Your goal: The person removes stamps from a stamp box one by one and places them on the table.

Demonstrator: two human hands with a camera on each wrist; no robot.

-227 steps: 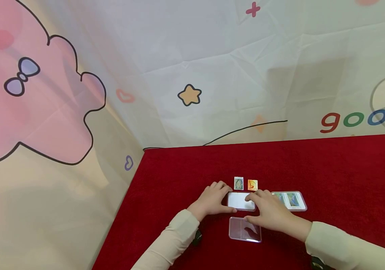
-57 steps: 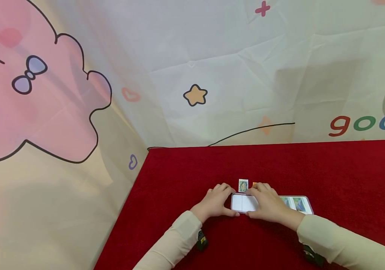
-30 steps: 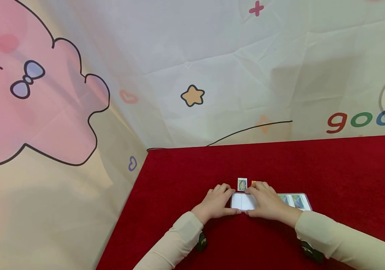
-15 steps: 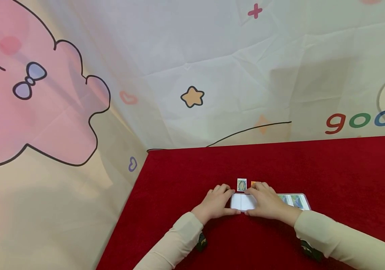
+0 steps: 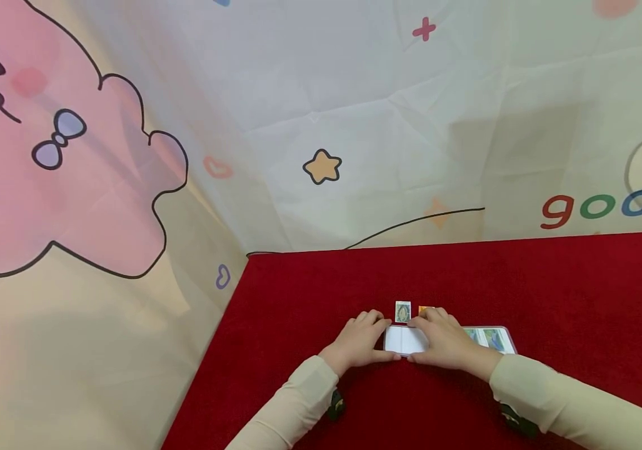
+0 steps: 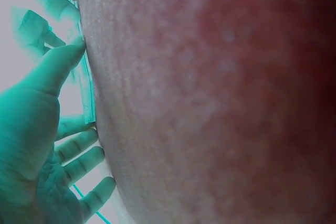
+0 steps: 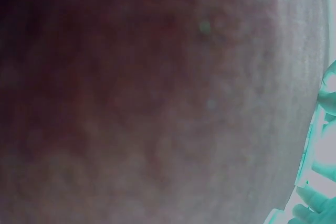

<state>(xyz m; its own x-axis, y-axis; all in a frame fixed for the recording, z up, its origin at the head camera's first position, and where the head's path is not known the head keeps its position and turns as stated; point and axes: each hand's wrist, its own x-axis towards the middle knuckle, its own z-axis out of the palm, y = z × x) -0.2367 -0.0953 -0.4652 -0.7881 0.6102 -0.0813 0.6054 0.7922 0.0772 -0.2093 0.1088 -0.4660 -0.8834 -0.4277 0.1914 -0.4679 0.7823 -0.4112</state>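
A flat clear plastic case (image 5: 402,340) with a white inside lies on the red cloth between my two hands in the head view. My left hand (image 5: 359,340) grips its left end, thumb at the near edge and fingers at the far edge. The right hand (image 5: 449,340) holds the other end the same way and covers part of it. In the left wrist view the case's thin edge (image 6: 88,95) shows between thumb and fingers. Only a strip of the case (image 7: 305,156) appears in the right wrist view, beside fingertips.
Just beyond the case lie a greenish stamp (image 5: 402,311) and an orange stamp (image 5: 424,309), the latter partly behind my right hand. A second clear case (image 5: 494,340) with blue-green stamps sits at the right, partly hidden by that hand. A printed curtain (image 5: 382,156) hangs behind the red table (image 5: 309,287).
The clear cover that lay in front of the white base 7.6 seconds ago is now on it. My right hand has come to the case's end. Over the last second the hands hardly move.
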